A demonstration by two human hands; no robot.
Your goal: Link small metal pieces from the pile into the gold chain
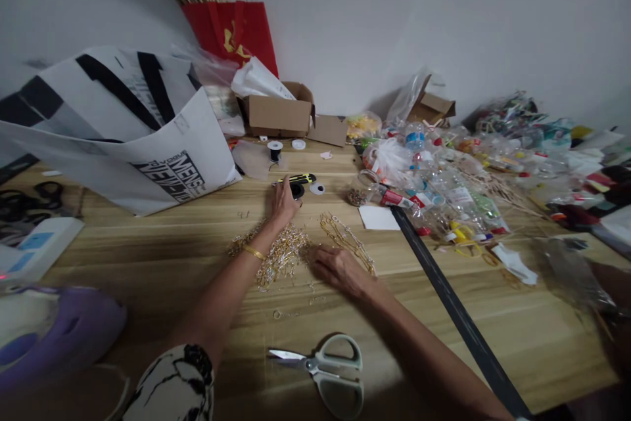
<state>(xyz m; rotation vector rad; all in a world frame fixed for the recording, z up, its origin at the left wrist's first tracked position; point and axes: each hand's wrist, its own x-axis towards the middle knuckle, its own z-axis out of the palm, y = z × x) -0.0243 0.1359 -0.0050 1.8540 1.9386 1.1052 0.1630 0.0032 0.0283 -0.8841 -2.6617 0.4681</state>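
My left hand [284,203] reaches past the chain pile, its fingers closed at the side of a small black spool [297,191]. Just beyond those fingers lies a black and yellow utility knife [303,178]. Under my left forearm is a tangled heap of gold and silver chains [286,253]. My right hand [340,268] rests low at the heap's right edge with fingers curled; what they pinch, if anything, is hidden. Longer chain strands [350,240] lie just behind it. Nearer me are a small ring with a short chain [279,314] and white-handled scissors [340,375].
A big white bag [197,152] stands at left, above a purple and white object [83,322]. Behind are a cardboard box [279,112] and a spool of dark thread [275,150]. Plastic bottles [458,198] pile up right of a dark strip [444,296]. Another person's arm [611,283] shows far right.
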